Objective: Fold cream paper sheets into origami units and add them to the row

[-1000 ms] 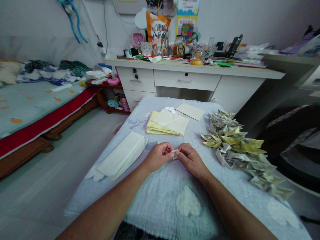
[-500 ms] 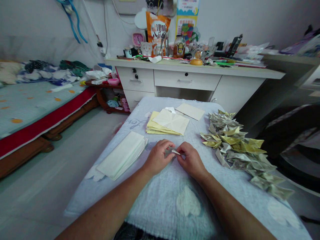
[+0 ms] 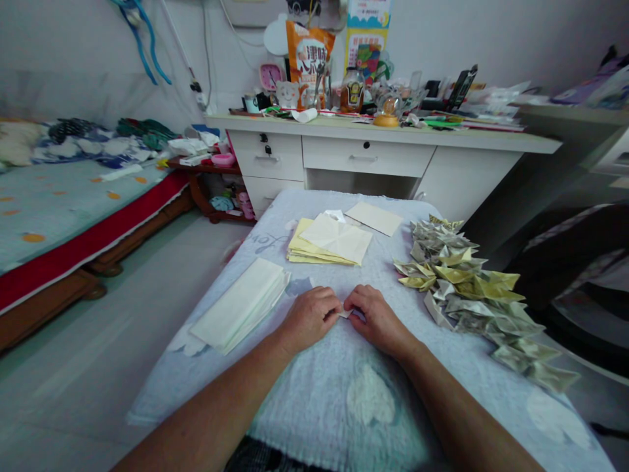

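Observation:
My left hand [image 3: 312, 317] and my right hand [image 3: 375, 312] meet over the middle of the cloth-covered table, fingers closed. Between their fingertips is a small piece of folded paper [image 3: 346, 314], mostly hidden by the fingers. Left of my left hand lies a stack of long white folded paper [image 3: 240, 305]. Beyond both hands sits a pile of yellow and cream square sheets [image 3: 327, 244], the top one creased. To the right of my right hand, rows of folded silver and gold paper pieces [image 3: 472, 288] are gathered along the table's side.
A cream card [image 3: 374, 217] lies near the table's far edge. Behind stands a white desk [image 3: 363, 157] crowded with a jar [image 3: 352, 92], an orange bag [image 3: 308, 62] and other items. A bed [image 3: 73, 203] is at left, and a small red-brown shelf [image 3: 206, 172] stands beside the desk.
Both hands have lowered slightly towards the cloth, and my left hand has turned so its back shows more. The small folded paper stays between the fingertips.

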`<state>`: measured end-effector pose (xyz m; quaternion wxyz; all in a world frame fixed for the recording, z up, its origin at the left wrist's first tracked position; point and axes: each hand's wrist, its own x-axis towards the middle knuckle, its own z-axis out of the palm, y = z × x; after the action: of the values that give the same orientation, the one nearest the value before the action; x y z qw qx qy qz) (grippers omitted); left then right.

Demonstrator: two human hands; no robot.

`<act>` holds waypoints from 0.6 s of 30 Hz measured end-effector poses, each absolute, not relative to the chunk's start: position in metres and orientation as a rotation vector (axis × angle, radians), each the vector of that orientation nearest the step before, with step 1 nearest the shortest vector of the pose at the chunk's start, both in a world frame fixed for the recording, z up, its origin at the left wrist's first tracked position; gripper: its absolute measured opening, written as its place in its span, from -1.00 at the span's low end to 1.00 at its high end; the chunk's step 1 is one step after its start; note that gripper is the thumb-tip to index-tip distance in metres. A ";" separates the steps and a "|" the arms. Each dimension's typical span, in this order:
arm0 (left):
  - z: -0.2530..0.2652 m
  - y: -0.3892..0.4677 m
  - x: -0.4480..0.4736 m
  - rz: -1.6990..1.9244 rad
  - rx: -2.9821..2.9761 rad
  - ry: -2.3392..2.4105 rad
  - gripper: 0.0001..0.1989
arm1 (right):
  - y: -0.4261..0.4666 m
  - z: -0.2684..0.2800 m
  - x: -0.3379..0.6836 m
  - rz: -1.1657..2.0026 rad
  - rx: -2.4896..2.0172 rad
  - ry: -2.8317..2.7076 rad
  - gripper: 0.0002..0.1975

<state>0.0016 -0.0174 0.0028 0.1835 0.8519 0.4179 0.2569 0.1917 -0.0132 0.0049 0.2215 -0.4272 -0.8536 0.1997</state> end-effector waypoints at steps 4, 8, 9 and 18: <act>0.001 -0.018 0.000 0.704 2.435 1.182 -0.89 | -0.012 0.002 0.194 0.567 -1.140 -2.347 -0.82; -0.001 -0.018 -0.002 0.701 2.512 1.167 -0.91 | -0.010 0.001 0.193 0.570 -1.130 -2.351 -0.85; -0.001 -0.018 -0.002 0.701 2.534 1.161 -0.90 | -0.010 0.002 0.193 0.566 -1.141 -2.352 -0.84; 0.002 -0.020 -0.002 0.643 2.627 1.169 -0.82 | -0.014 0.003 0.191 0.581 -1.150 -2.353 -0.87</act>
<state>-0.0017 -0.0200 0.0015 0.0974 0.8874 0.3947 0.2173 0.1914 -0.0138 0.0025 0.2274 -0.4173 -0.8542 0.2108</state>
